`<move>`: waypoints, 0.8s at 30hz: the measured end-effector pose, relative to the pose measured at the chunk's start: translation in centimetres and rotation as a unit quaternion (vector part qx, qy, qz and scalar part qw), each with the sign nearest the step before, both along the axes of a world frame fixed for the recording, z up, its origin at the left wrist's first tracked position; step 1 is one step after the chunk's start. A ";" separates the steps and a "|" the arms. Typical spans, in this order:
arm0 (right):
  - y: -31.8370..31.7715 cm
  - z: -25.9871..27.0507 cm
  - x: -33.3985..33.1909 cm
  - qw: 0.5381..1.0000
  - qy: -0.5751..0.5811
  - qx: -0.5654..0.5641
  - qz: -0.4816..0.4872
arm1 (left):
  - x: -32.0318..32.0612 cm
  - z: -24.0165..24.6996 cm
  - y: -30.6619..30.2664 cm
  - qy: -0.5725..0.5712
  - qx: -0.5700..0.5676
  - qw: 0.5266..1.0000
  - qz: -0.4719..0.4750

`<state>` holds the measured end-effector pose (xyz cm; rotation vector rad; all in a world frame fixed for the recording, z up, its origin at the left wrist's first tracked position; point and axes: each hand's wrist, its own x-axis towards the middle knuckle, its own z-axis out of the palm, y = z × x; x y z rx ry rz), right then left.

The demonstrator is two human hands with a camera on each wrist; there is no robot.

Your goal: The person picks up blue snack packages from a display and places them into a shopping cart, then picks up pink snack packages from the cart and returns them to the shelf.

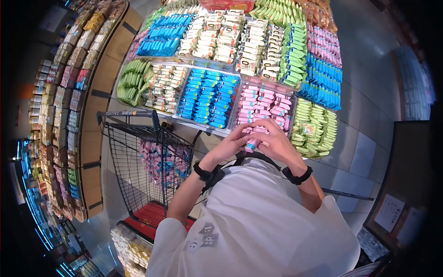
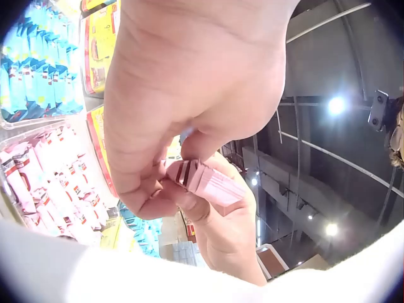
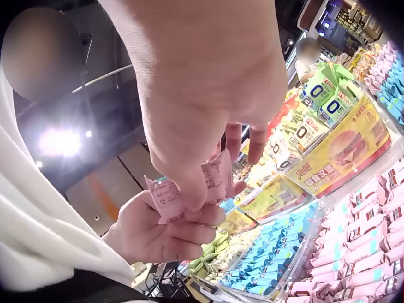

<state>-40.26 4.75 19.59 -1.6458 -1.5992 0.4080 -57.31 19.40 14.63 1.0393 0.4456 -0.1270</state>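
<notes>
Both hands meet over the front edge of a bin of pink packets. Pink packets are held between them in the head view. My left hand pinches them from the left, and my right hand grips from the other side. Seen from the left wrist, a pink packet with dark stripes lies between the fingers of both hands. In the right wrist view the right thumb presses on a printed pink packet, with the left hand below it. How many packets are held cannot be told.
Blue packets fill the bin to the left, green ones the bin to the right. A black wire cart holding pink and blue packets stands at the left. Beyond it is a long stocked shelf.
</notes>
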 end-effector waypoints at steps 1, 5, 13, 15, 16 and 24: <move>0.0 -0.1 0.1 1.000 0.004 -0.002 0.013 | 0.1 -0.3 0.0 0.015 0.010 1.000 0.005; -0.5 -2.6 0.2 0.991 0.111 -0.076 -0.007 | -0.4 -1.5 1.1 0.046 0.136 0.989 -0.017; -0.6 -9.4 1.8 0.937 0.273 -0.191 -0.103 | -6.9 -3.3 2.0 0.143 0.267 0.953 0.002; -0.4 -10.7 2.7 0.898 0.394 -0.187 -0.059 | -9.4 -5.5 1.9 0.165 0.255 0.952 0.037; -0.2 -9.6 2.9 0.827 0.521 -0.197 -0.074 | -10.2 -5.4 1.7 0.166 0.254 0.952 0.040; 2.4 -7.9 2.8 0.834 0.460 -0.293 -0.087 | -15.4 -5.8 -0.5 0.226 0.174 0.946 0.152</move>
